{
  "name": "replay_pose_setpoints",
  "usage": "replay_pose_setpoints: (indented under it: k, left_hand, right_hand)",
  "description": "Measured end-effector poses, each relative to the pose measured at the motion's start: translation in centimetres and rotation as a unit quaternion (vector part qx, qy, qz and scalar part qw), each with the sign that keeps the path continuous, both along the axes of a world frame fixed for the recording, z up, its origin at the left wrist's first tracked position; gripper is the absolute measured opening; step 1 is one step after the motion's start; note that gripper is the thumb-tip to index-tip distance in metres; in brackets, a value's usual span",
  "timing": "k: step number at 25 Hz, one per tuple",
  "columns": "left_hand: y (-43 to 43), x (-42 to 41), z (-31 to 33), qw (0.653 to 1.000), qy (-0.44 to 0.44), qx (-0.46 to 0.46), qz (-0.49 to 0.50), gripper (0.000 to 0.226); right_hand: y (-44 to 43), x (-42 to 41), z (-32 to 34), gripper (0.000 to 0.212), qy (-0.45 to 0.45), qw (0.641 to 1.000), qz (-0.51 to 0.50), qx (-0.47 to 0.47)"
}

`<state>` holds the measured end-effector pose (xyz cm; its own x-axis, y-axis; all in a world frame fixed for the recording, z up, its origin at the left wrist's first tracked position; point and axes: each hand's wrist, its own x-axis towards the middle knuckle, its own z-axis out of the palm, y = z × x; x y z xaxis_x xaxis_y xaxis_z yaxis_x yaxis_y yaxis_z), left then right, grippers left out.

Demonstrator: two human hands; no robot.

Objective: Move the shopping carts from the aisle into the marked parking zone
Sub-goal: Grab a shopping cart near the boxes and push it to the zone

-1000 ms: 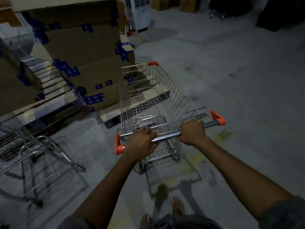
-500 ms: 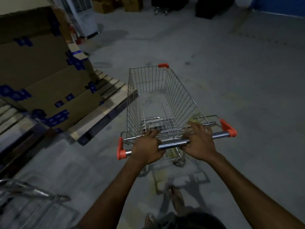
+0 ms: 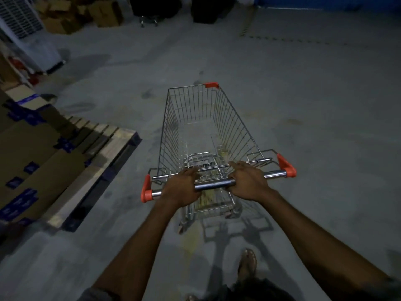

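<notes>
An empty wire shopping cart with orange corner caps stands on the grey concrete floor straight ahead of me, its front pointing away. My left hand grips the chrome handle bar left of its middle. My right hand holds the same bar right of the middle, its fingers wrapped over the top. A dashed line of floor tape runs across the far right of the floor.
A wooden pallet stacked with cardboard boxes lies close on the left of the cart. A white cooler unit, more boxes and dark objects line the far wall. Open floor stretches ahead and to the right.
The cart has swung to the right, away from the pallet, and now faces open floor. The other cart at lower left has left the view. Both hands stay on the handle.
</notes>
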<state>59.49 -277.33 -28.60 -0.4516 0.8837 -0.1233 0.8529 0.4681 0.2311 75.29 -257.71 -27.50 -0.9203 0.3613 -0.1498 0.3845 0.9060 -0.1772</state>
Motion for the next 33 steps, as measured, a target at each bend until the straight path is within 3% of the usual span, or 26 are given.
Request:
replay_pose_setpoints:
  k: [3, 7, 9, 18, 25, 29, 33]
  left_hand:
    - [3.7, 0.0, -0.2, 1.0, -0.009, -0.016, 0.004, 0.076]
    - [9.1, -1.0, 0.5, 0.997, -0.057, -0.046, -0.012, 0.071]
    - [11.6, -1.4, 0.9, 0.995, -0.073, -0.061, -0.017, 0.08]
    - [24.4, -2.5, 1.3, 0.999, -0.033, -0.03, -0.025, 0.089]
    - [34.6, -3.4, -0.2, 0.989, 0.12, 0.061, -0.059, 0.063]
    - [41.4, -4.4, -0.7, 0.982, 0.17, 0.041, -0.069, 0.049]
    - [49.3, -6.9, -1.0, 0.98, 0.186, 0.014, -0.066, 0.033]
  right_hand:
    - [3.1, 0.1, -0.1, 0.047, 0.012, 1.0, -0.008, 0.007]
    - [7.8, -0.1, -0.1, 0.048, -0.028, 1.0, -0.005, 0.011]
    - [10.1, -0.2, 0.4, 0.045, -0.046, 0.999, 0.004, 0.014]
    - [21.1, -0.8, -0.4, 0.048, -0.013, 0.997, -0.053, 0.047]
    - [30.1, -1.6, -1.4, 0.039, 0.06, 0.989, -0.114, 0.071]
    - [36.4, -2.7, -2.7, 0.035, 0.108, 0.979, -0.143, 0.096]
    - [43.4, -4.8, -1.7, 0.03, 0.069, 0.975, -0.183, 0.102]
